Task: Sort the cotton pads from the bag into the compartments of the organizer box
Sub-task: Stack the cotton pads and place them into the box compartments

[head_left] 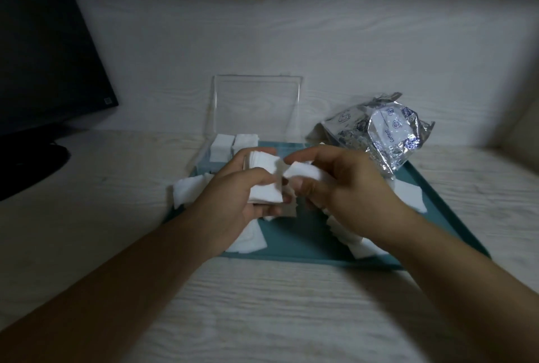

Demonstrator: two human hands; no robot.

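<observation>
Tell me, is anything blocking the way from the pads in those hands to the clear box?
Nothing visible: the organizer box sits just behind the stack of pads with its lid up, the bag off right.

White cotton pads [264, 178], seemingly stacked, above clear organizer box [233, 140].

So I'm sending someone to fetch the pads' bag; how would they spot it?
Find the teal tray on the pale wooden table. At its far right corner lies the bag, right of the clear organizer box. It alone is crinkled, shiny silver.
</observation>
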